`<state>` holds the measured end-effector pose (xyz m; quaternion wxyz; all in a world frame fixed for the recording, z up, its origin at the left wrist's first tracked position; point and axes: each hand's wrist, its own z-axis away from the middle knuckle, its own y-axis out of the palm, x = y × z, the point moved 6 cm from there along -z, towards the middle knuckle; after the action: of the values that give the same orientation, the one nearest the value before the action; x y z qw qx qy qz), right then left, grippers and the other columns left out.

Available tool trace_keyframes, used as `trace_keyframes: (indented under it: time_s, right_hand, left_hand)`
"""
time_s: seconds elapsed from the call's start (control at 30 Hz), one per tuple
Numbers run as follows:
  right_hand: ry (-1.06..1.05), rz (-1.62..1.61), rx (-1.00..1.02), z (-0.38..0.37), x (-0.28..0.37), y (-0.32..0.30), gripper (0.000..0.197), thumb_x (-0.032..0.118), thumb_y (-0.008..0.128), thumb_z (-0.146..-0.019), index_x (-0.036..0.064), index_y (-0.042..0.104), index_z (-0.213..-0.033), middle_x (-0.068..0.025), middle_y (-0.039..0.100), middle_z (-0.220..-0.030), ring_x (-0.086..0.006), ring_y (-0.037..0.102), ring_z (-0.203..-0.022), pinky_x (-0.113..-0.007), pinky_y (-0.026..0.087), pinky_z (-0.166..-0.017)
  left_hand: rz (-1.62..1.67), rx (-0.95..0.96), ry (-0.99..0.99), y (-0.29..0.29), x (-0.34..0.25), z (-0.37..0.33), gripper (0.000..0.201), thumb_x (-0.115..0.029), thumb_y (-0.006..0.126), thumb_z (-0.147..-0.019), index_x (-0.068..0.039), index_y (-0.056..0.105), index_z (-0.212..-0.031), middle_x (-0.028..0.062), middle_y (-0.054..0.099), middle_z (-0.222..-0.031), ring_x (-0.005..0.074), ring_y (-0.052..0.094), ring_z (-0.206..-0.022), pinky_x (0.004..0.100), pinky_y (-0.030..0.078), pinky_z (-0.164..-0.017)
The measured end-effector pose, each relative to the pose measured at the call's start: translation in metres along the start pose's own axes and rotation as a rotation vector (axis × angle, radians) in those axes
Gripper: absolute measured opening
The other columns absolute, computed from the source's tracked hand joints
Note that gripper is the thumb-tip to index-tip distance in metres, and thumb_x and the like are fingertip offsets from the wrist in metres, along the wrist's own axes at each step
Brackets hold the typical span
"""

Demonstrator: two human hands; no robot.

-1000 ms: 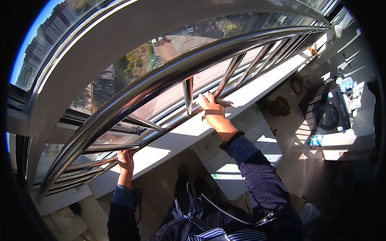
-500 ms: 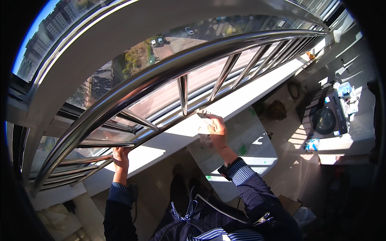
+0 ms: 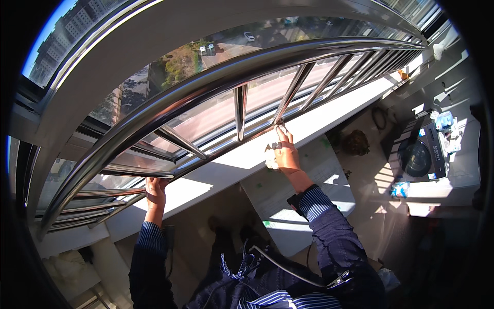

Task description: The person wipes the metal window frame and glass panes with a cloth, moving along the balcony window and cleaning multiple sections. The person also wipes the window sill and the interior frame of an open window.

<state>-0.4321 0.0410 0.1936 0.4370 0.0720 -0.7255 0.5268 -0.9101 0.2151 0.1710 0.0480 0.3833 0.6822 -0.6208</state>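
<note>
A polished metal railing (image 3: 170,97) curves in front of the window, with round bars running down to a lower rail. My left hand (image 3: 155,192) is closed on the lower rail at its left part, next to the foot of a bar; some of its fingers are hidden behind the metal. My right hand (image 3: 286,155) reaches to the lower rail farther right, its fingertips at the foot of another bar. A pale cloth (image 3: 271,160) shows beside its palm, mostly covered by the hand. Beneath both hands runs a white sill (image 3: 231,166), partly sunlit.
A pale board-like surface (image 3: 309,190) with green specks stands below the sill. At the right are a dark front-loading washing machine (image 3: 416,154) and a blue-and-white package (image 3: 400,189). A brown round object (image 3: 356,142) sits on the floor. Beyond the glass, cars and trees lie far below.
My right hand has moved away and slightly right, from beside the rail to the foot of a bar, and the cloth shows less. My left hand keeps its hold on the rail.
</note>
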Motion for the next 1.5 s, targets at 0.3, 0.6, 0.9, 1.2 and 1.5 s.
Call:
trace_keyframes:
  time_s: [0.3, 0.6, 0.9, 1.2, 1.5]
  right_hand:
    - [-0.599, 0.105, 0.065, 0.036, 0.118, 0.041, 0.055, 0.009, 0.066, -0.084, 0.0178, 0.057, -0.138, -0.0094, 0.057, -0.140, -0.0287, 0.071, -0.098, -0.036, 0.060, -0.077]
    - [-0.029, 0.611, 0.345, -0.031, 0.123, 0.138, 0.062, 0.023, 0.057, -0.097, 0.0000, 0.033, -0.149, -0.0276, 0.050, -0.138, -0.0434, 0.068, -0.104, -0.048, 0.059, -0.081]
    - [0.098, 0.506, 0.291, -0.018, 0.122, 0.126, 0.055, 0.023, 0.054, -0.098, 0.0017, 0.035, -0.145, -0.0264, 0.041, -0.149, -0.0406, 0.064, -0.115, -0.048, 0.056, -0.092]
    - [-0.307, 0.298, -0.194, 0.058, 0.130, 0.123, 0.055, 0.002, 0.059, -0.088, 0.0026, 0.043, -0.141, -0.0252, 0.045, -0.146, -0.0388, 0.065, -0.114, -0.040, 0.062, -0.080]
    - [-0.052, 0.195, 0.488, -0.002, 0.157, 0.124, 0.053, 0.004, 0.065, -0.072, 0.0216, 0.058, -0.121, -0.0119, 0.055, -0.118, -0.0379, 0.064, -0.102, -0.044, 0.055, -0.084]
  left_hand:
    - [-0.073, -0.025, 0.138, -0.007, -0.016, -0.002, 0.029, 0.004, 0.075, -0.074, -0.002, 0.069, -0.102, 0.0152, 0.063, -0.110, 0.0366, 0.061, -0.099, 0.0438, 0.051, -0.084]
    - [-0.090, 0.028, 0.092, -0.015, -0.032, -0.006, 0.026, 0.000, 0.076, -0.075, -0.004, 0.069, -0.099, 0.0147, 0.058, -0.109, 0.0364, 0.058, -0.100, 0.0450, 0.050, -0.084]
    - [-0.083, -0.013, 0.007, -0.015, -0.030, -0.001, 0.027, -0.008, 0.078, -0.078, -0.006, 0.072, -0.104, 0.0130, 0.059, -0.101, 0.0334, 0.058, -0.095, 0.0431, 0.052, -0.083]
    - [-0.112, -0.025, 0.011, -0.012, -0.029, -0.003, 0.025, -0.010, 0.079, -0.078, -0.005, 0.072, -0.102, 0.0125, 0.059, -0.101, 0.0325, 0.059, -0.096, 0.0438, 0.050, -0.082]
    - [-0.113, -0.017, 0.023, -0.011, -0.030, -0.002, 0.028, -0.010, 0.079, -0.077, -0.006, 0.070, -0.104, 0.0129, 0.058, -0.101, 0.0341, 0.059, -0.096, 0.0457, 0.049, -0.082]
